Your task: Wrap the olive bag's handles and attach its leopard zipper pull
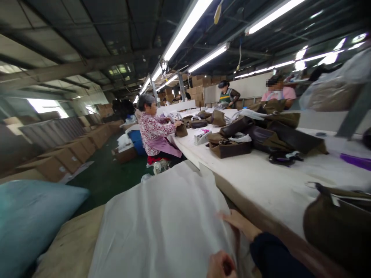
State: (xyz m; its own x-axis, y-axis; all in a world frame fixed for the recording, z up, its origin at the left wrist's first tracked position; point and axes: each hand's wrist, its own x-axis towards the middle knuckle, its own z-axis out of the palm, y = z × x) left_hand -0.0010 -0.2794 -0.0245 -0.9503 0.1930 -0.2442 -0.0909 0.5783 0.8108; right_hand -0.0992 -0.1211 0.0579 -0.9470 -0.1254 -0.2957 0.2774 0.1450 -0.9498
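Note:
A wide white sheet [168, 216], thin and softly rippled, lies across the surface in front of me. My right hand [242, 224], in a dark navy sleeve, reaches over the sheet's right edge with fingers stretched out against it; the fingertips are a little blurred. Lower down, my left hand [220, 265] is curled closed near that same edge, cut off by the bottom of the view. What its fingers hold, if anything, is hidden. On the table to the right, a dark olive-brown bag [333, 224] stands closest to my right arm.
A long white-topped table [243, 173] holds several brown bags [232, 148] and a purple item [355, 160]. A co-worker in a patterned top [156, 131] sits handling a bag; others work farther back. Left are a pale blue bundle [34, 216] and cardboard boxes [63, 160].

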